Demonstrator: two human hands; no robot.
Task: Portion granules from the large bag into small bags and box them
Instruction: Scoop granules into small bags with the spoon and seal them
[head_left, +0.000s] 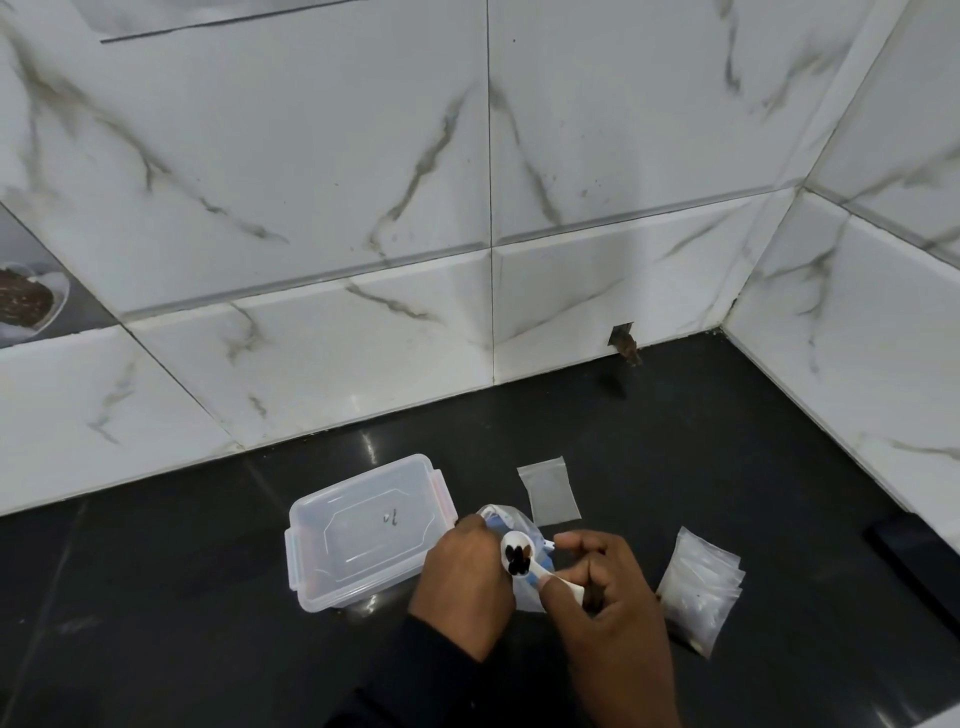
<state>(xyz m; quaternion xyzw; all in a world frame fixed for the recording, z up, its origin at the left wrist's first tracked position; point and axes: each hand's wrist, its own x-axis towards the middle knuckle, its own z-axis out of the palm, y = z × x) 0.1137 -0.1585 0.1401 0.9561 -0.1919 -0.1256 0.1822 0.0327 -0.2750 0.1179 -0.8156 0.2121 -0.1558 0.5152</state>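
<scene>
My left hand (465, 582) grips the large plastic bag (506, 522), which is mostly hidden behind both hands. In my right hand (605, 587) is a small white spoon (519, 558), its bowl carrying a few dark granules just over the bag's mouth. An empty small zip bag (550, 491) lies flat on the black counter behind the hands. To the right lies a stack of small clear bags (698, 592). A clear plastic box (363, 530) with its lid on sits to the left of my hands.
The black counter (701, 441) meets white marble-pattern wall tiles behind and on the right. A small hole (623, 345) shows in the tile at the counter's back edge. A decorative tile with a bowl picture (26, 301) is at the far left.
</scene>
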